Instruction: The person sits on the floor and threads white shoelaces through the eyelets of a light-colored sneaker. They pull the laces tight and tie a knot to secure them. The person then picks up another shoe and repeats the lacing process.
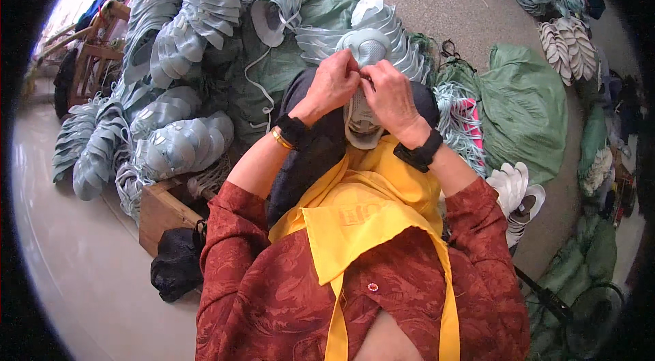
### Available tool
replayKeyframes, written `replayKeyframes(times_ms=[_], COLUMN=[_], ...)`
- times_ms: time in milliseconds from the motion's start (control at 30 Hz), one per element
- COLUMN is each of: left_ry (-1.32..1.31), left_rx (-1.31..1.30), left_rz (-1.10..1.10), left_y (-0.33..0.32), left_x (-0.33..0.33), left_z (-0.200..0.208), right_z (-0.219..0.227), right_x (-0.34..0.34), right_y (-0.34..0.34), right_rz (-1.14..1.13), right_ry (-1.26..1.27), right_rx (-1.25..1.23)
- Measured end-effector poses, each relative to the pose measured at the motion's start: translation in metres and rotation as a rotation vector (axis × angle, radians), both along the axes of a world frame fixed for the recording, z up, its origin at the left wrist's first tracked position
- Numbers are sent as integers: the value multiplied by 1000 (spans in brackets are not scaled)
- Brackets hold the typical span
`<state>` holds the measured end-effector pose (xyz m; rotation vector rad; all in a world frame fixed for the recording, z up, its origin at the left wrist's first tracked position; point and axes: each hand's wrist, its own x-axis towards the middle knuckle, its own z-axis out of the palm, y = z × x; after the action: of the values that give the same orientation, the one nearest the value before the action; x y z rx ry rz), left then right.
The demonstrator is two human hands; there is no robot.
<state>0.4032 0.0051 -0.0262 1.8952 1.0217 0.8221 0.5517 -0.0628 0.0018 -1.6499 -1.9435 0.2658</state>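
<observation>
A pale grey-blue shoe upper [365,47] lies across my lap, its rounded toe end away from me and its opening [361,132] nearer my body. My left hand [332,82] is closed at its left side, thumb and fingertips pinched together. On the other side, my right hand [390,96] is closed in a similar pinch, nearly meeting the left over the upper's middle. Whatever the fingertips grip, perhaps a thin lace, is too small and covered to make out. Just beyond the hands, a fanned row of similar uppers [406,54] rests on green cloth.
Large stacks of nested uppers [198,13] rise at the left. A single upper [278,9] with a trailing white lace [256,78] lies nearby. Bundled laces [456,115] and a green sack [525,115] are at the right. A wooden box [164,214] stands by my left elbow.
</observation>
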Motion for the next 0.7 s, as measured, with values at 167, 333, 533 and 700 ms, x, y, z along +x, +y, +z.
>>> replayKeyframes(times_ms=[167, 333, 533, 700], left_ry=[-2, -16, -15, -56], left_rx=[-31, 5, 118, 110], left_rz=[26, 94, 110, 124], left_y=[-4, -15, -21, -24], left_x=[1, 3, 2, 2], left_z=[4, 1, 6, 8], right_z=[-7, -8, -7, 16], right_x=[3, 0, -1, 11], right_y=[3, 1, 1, -27], right_rz=[6, -15, -27, 123], right_ry=[8, -2, 15, 72], right_rx=[27, 62, 63, -51])
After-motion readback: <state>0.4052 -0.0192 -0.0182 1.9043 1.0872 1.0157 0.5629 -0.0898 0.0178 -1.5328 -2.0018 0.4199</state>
